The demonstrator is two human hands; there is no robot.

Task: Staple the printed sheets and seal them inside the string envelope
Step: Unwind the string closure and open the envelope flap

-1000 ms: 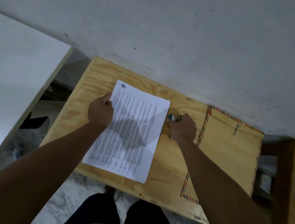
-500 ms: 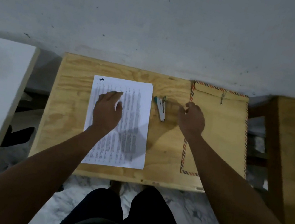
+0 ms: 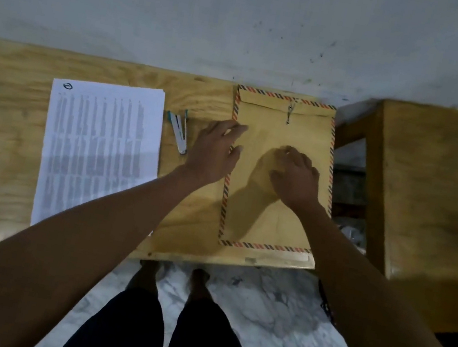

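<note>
In the head view, both hands are seen over the right half of the wooden bench [image 3: 7, 140]. The left hand [image 3: 215, 152], which was pressed flat on the printed sheets [image 3: 97, 150] half a second ago, has been lifted off them and carried rightwards; its fingers [image 3: 234, 128] are now spread and straight, gripping nothing, with the tips reaching over the striped left border of the string envelope [image 3: 270, 220]. Whether they touch the paper cannot be told. The right hand [image 3: 294, 175], earlier held at the envelope's left edge, has been moved further onto the envelope's middle; its fingers [image 3: 289, 153] are loosely curled downwards with nothing held, and contact with the envelope cannot be judged.

The printed sheets are left unheld, well to the left of the left hand's fingers, lying flat on the bench with the circled mark at their far left corner. The stapler [image 3: 178, 132] is seen just left of those fingers, between them and the sheets, lying untouched in the same spot as before. The envelope lies flat under both hands, its flap closed at the far end, the string clasp [image 3: 289, 113] beyond the right hand's fingers. A second wooden piece [image 3: 438, 195] stands to the right of the bench.
</note>
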